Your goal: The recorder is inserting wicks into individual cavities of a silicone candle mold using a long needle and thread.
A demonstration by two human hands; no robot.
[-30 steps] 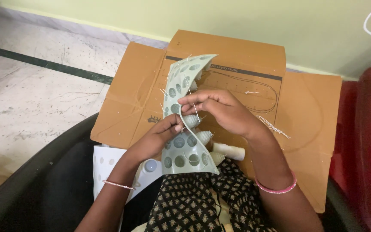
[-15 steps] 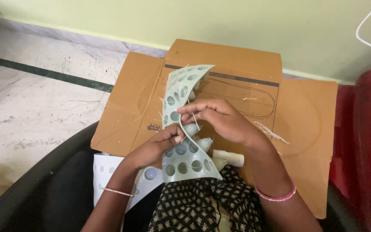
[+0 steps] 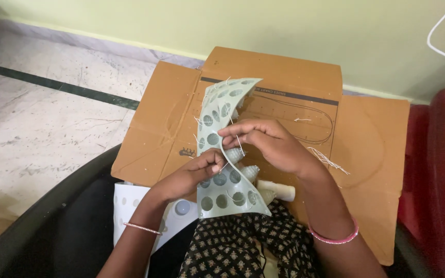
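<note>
Seen from above, at the picture's 7 o'clock a white perforated sheet (image 3: 130, 206) lies on the lap. The left hand (image 3: 194, 175) pinches the edge of a pale green flexible rubber mould sheet with round holes (image 3: 222, 154), which curves upright at centre. The right hand (image 3: 269, 144), at 3 o'clock of the mould, pinches a thin white wick thread (image 3: 239, 143) between closed fingertips. A flattened brown cardboard box (image 3: 294, 87) lies beneath on the floor.
</note>
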